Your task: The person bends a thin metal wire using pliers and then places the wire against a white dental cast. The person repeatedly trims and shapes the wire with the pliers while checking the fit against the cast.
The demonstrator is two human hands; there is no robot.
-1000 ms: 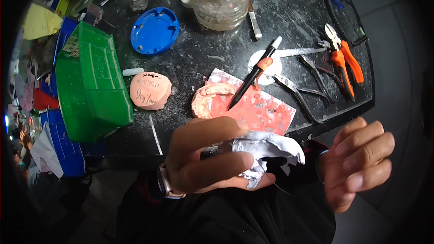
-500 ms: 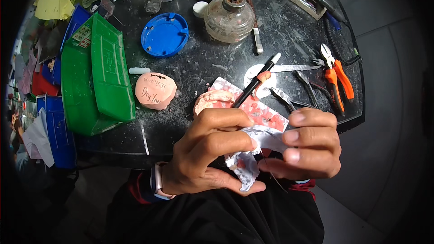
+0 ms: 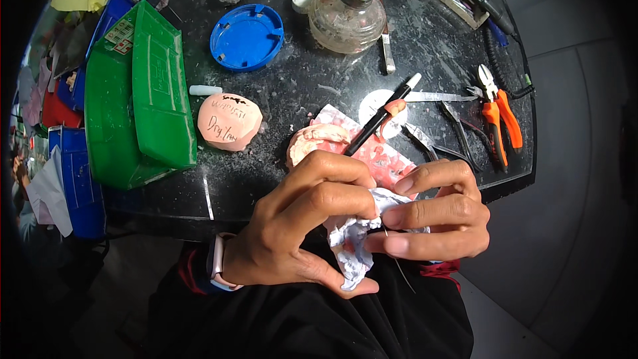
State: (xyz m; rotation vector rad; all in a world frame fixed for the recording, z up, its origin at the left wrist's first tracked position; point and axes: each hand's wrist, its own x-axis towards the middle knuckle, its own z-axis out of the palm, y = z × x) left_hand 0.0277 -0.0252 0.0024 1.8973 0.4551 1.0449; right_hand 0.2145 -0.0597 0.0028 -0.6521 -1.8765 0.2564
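Observation:
My left hand [image 3: 299, 223] is closed on a crumpled white, paper-like piece [image 3: 352, 252] with pinkish spots, the thumb beneath it and the fingers above. From the other side my right hand [image 3: 442, 213] presses bent fingers onto the same piece. A thin wire [image 3: 404, 276] sticks out below, between the hands; its upper end is hidden by the fingers. Just past my left fingers is a pinkish dental cast [image 3: 316, 145]. Beside it, a black pen [image 3: 372, 129] with an orange-pink band lies across a red-smeared white sheet [image 3: 342, 119].
A green bin [image 3: 156, 100] stands at the left by a pink plaster block [image 3: 229, 121]. Farther back are a blue lid [image 3: 246, 38] and a glass jar [image 3: 345, 23]. Orange-handled cutters [image 3: 502, 119] and slim pliers [image 3: 458, 129] lie at the right.
My right hand has moved left and its fingers reach farther over the crumpled piece. My left hand has kept its grip. The whole view has shifted slightly.

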